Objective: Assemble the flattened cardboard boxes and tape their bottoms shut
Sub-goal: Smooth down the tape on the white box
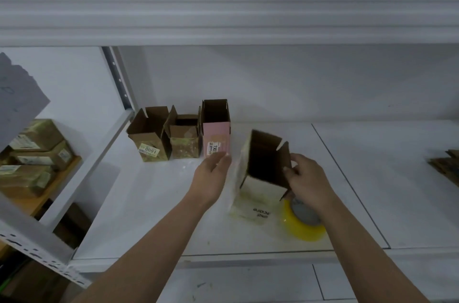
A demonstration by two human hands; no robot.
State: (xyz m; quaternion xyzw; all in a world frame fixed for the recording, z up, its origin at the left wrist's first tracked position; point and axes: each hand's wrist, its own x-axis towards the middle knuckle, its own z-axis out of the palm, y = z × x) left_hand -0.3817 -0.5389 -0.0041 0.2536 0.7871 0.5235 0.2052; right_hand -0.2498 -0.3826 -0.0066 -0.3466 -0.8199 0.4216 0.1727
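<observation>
Gripping an open cardboard box (pixel 267 158) by its rt wall, the right hand (pixel 306 178) has thumb and fingers pinched on the cardboard edge; box sits tilted, mouth facing the camera, dark inside, w/ taped, yellowish outer faces. It's near the middle of the white shelf (pixel 149 203), a bit toward the front edge, lower end on or just over a clear plastic bag (pixel 250 208) w/ dark print; can't tell if it touches. Left hand (pixel 212 176) is loosely open, fingers apart, holding nothing, fingertips at the bottom front of a pink-fronted box (pixel 216 138); contact or not is unclear.

Pink-fronted box stands upright, flaps up, white label low on its face. Just beside it on the left, a shorter brown box (pixel 185 140), then another brown box (pixel 149 138) w/ a label reading 1600 upside down. All 3 in a row toward the shelf's back-left corner, tops open.

Yellow tape roll (pixel 303 224) lies flat near the front edge, under the right wrist, just rt of the bag.

Far rt edge of shelf: stack of flattened cardboard (pixel 445 166), partly cut off. Left, on a lower wooden shelf (pixel 37 201), taped parcels (pixel 32 156) piled up.
</observation>
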